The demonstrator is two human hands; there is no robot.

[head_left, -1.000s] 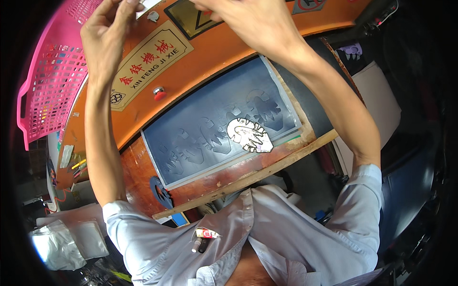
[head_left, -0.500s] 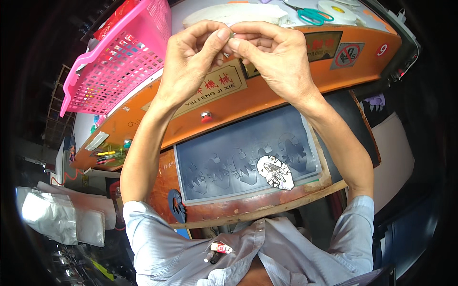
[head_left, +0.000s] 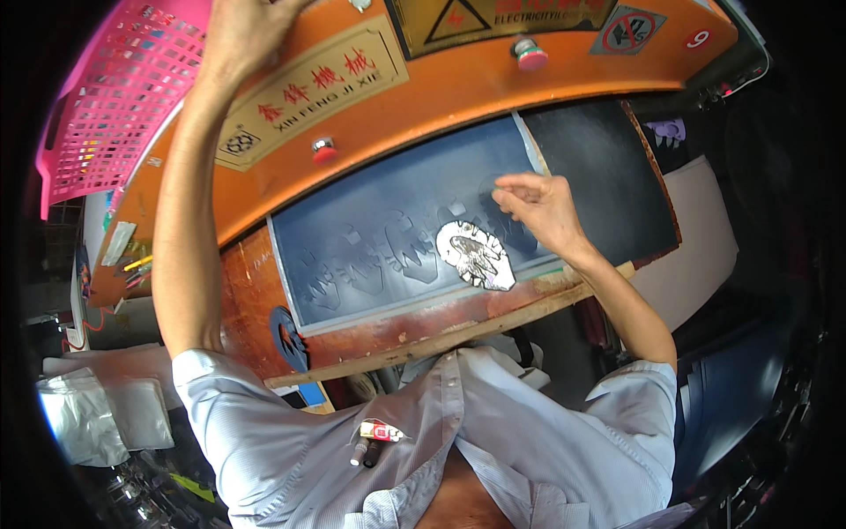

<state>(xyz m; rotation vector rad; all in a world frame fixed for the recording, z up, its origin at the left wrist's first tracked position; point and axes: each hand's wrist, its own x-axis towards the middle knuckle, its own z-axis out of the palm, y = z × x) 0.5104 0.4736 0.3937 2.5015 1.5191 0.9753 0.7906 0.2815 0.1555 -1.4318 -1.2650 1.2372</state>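
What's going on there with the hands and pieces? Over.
Left hand high, partly out of frame. Right hand over dark-blue flat sheet. White, black-edged jagged piece at sheet's near edge, uncovered.

Light falls moderately and evenly around the hands — the blue sheet [head_left: 370, 196] left of the right hand [head_left: 539, 212] carries a soft sheen, and the white cutout [head_left: 454, 238] near that hand looks bright. Well below the left hand [head_left: 249, 35], plastic bags [head_left: 84, 423] glare nearly white. Farther out, surroundings sink into dimness and a black rim — the orange panel [head_left: 467, 75] above the right hand bows with distortion.
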